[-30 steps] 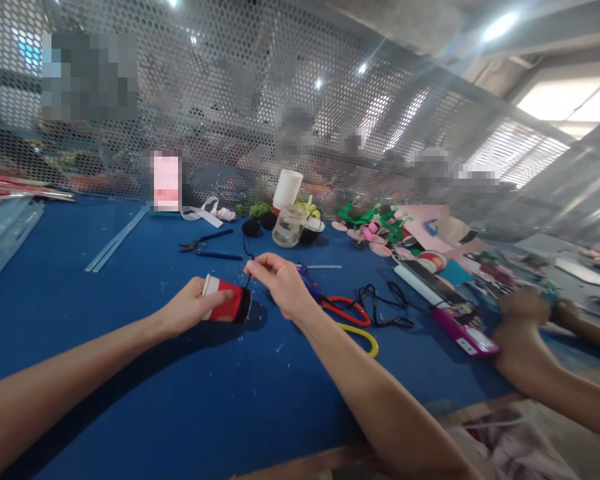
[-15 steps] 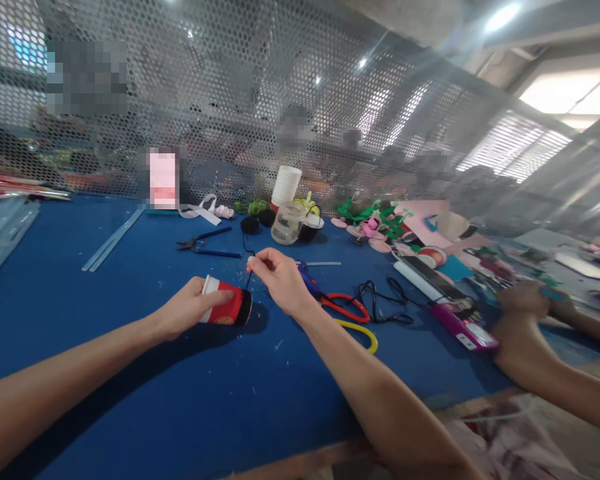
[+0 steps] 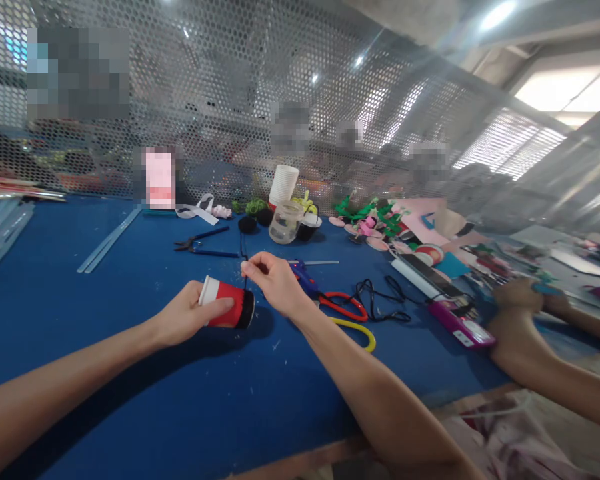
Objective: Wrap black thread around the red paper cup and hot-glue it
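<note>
My left hand (image 3: 190, 312) is closed around a red and white paper cup (image 3: 226, 301), which lies on its side in the air above the blue table. A black band of yarn (image 3: 248, 309) wraps one end of the cup. From that end a strand of black yarn (image 3: 245, 281) rises to my right hand (image 3: 273, 279), whose thumb and forefinger pinch it. Beyond the fingers the strand runs on to a black yarn ball (image 3: 247, 225) at the back of the table.
Pliers (image 3: 205, 241) lie behind the cup. A blue glue gun (image 3: 304, 277) and scissors with red and yellow handles (image 3: 347, 305) lie right of my right hand. A clear jar (image 3: 285, 223) and stacked paper cups (image 3: 283, 183) stand behind. A co-worker's hand (image 3: 520, 297) is at far right.
The cup has turned slightly in my left hand, its banded end now a little further right. My right hand has shifted slightly left and down, still pinching the yarn.
</note>
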Tool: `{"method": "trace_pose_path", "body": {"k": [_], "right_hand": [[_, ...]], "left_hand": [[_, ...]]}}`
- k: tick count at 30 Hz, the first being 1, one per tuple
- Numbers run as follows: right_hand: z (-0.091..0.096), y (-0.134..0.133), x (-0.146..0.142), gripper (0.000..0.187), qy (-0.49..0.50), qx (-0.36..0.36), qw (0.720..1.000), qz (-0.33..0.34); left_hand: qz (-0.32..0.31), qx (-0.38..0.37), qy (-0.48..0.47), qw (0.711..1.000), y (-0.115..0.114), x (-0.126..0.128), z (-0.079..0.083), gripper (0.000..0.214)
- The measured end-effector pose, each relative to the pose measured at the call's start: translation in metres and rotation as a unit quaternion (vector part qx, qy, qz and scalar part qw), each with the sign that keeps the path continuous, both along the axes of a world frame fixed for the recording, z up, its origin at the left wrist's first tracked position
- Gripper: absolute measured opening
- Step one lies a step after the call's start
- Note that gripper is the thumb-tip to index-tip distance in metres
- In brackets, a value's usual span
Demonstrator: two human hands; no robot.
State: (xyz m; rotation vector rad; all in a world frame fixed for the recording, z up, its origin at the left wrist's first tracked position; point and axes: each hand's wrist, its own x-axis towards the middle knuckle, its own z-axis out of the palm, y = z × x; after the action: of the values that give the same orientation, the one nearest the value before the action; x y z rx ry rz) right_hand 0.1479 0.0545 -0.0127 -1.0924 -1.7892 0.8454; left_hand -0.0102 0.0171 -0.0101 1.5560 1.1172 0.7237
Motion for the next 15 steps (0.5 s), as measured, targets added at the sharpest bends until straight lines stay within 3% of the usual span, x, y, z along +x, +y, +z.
{"method": "trace_pose_path", "body": {"k": [15], "right_hand": [[0.0035,-0.0039,-0.0020,0.017,-0.039,-0.058,0.998,-0.005]], "left_hand": [[-0.016,0.032,-0.010,0.999,-0.0015,-0.0008,-0.0005,0.025]]}}
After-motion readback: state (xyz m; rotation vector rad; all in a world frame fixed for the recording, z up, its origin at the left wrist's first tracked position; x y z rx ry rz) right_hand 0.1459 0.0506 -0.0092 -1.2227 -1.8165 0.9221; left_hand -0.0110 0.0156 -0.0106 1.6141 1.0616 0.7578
